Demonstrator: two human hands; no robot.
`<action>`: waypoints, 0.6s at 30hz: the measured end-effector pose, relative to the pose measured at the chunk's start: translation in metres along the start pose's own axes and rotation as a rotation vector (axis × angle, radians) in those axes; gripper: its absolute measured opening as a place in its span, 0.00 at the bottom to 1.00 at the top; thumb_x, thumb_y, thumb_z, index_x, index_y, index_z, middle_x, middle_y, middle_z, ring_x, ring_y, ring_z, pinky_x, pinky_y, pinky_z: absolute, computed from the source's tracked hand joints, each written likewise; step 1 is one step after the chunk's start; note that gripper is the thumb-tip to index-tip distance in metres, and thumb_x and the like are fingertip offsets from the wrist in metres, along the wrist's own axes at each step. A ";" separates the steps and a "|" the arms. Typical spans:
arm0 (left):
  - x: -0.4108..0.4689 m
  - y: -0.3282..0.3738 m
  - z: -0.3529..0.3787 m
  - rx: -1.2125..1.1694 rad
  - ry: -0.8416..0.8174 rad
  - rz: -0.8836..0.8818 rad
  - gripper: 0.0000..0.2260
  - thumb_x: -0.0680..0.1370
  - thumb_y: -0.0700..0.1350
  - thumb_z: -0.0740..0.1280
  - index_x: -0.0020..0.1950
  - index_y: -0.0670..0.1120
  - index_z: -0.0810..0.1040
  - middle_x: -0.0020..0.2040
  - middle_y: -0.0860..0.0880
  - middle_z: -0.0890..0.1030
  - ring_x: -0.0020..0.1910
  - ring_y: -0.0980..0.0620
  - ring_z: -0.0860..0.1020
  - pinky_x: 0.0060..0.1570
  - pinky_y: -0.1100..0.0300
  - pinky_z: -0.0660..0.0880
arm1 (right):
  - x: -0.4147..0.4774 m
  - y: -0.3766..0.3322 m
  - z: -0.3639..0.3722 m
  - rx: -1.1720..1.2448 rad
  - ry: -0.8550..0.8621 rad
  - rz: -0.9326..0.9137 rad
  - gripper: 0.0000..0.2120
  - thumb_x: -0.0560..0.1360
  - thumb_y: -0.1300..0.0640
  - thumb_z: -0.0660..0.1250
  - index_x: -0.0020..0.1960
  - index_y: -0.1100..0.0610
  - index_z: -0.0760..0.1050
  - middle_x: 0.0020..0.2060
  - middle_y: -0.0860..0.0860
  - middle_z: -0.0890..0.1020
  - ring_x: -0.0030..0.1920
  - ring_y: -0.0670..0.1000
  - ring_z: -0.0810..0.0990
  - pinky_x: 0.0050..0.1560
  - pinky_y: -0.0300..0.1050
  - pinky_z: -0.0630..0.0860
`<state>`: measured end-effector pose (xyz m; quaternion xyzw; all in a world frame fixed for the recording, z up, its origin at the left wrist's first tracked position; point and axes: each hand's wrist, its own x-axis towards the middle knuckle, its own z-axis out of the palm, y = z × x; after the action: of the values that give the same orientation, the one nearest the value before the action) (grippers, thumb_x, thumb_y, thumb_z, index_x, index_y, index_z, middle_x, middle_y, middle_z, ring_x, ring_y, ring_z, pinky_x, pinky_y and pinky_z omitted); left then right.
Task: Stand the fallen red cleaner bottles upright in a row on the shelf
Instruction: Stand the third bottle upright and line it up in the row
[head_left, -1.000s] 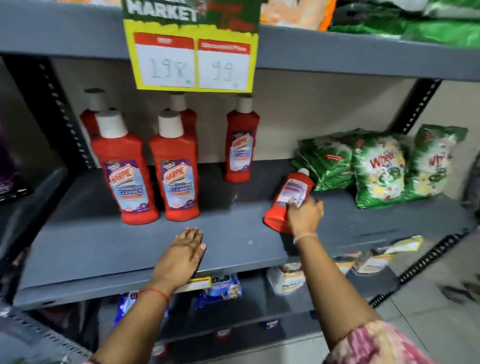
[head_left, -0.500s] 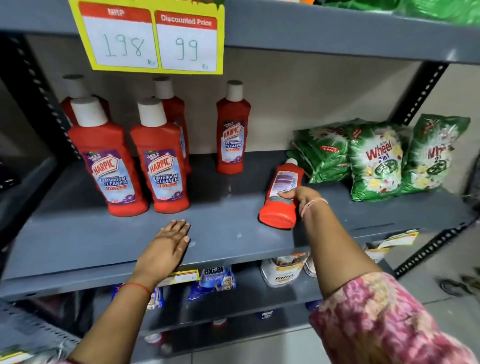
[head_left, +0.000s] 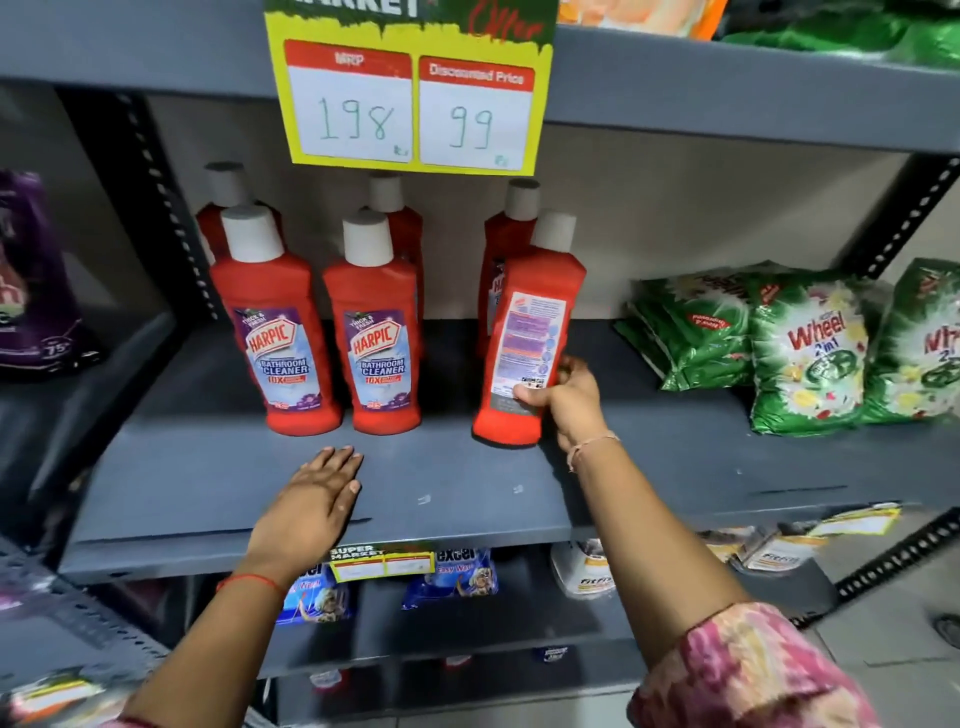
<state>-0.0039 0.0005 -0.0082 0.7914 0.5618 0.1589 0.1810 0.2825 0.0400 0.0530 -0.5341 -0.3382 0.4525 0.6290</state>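
Note:
My right hand (head_left: 563, 402) grips the lower part of a red cleaner bottle (head_left: 530, 332) with a white cap. This bottle stands nearly upright on the grey shelf (head_left: 467, 499), tilted slightly right, its back label facing me. To its left, two red Harpic bottles (head_left: 275, 322) (head_left: 376, 327) stand upright at the front. Three more red bottles stand behind them, partly hidden: one (head_left: 221, 208) at the left, one (head_left: 400, 218) in the middle, one (head_left: 506, 234) behind the held bottle. My left hand (head_left: 311, 504) rests flat on the shelf's front, fingers apart, holding nothing.
Green Wheel detergent packs (head_left: 805, 353) lie on the right of the same shelf. A yellow price sign (head_left: 410, 104) hangs from the shelf above. Blue packets (head_left: 452, 577) and white pouches (head_left: 587, 571) fill the shelf below. A dark purple pack (head_left: 31, 291) sits at far left.
The bottle that lay on its side at the middle right has been raised by my right hand and now stands nearly upright, further left, in line with the front bottles. My left hand stays put.

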 end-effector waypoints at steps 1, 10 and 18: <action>0.000 0.000 0.000 -0.002 0.004 -0.001 0.19 0.80 0.46 0.53 0.72 0.46 0.61 0.75 0.48 0.61 0.75 0.51 0.54 0.74 0.57 0.49 | 0.002 0.004 0.007 -0.016 -0.013 -0.019 0.28 0.59 0.80 0.70 0.53 0.62 0.66 0.51 0.60 0.77 0.50 0.56 0.77 0.47 0.48 0.77; 0.001 -0.002 0.003 -0.003 0.014 -0.016 0.19 0.81 0.48 0.51 0.72 0.48 0.60 0.75 0.51 0.61 0.75 0.54 0.53 0.74 0.59 0.49 | 0.012 0.024 0.039 -0.090 -0.118 -0.070 0.31 0.56 0.79 0.72 0.52 0.58 0.67 0.53 0.58 0.79 0.51 0.55 0.79 0.46 0.44 0.80; 0.000 -0.002 0.005 0.033 0.031 -0.016 0.20 0.81 0.49 0.50 0.73 0.49 0.59 0.75 0.51 0.61 0.75 0.54 0.53 0.74 0.60 0.49 | 0.010 0.026 0.037 -0.138 -0.202 -0.092 0.35 0.60 0.76 0.73 0.62 0.58 0.64 0.60 0.58 0.76 0.58 0.55 0.76 0.57 0.48 0.75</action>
<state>-0.0032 0.0005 -0.0135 0.7871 0.5734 0.1607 0.1605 0.2471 0.0638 0.0343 -0.5118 -0.4544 0.4501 0.5736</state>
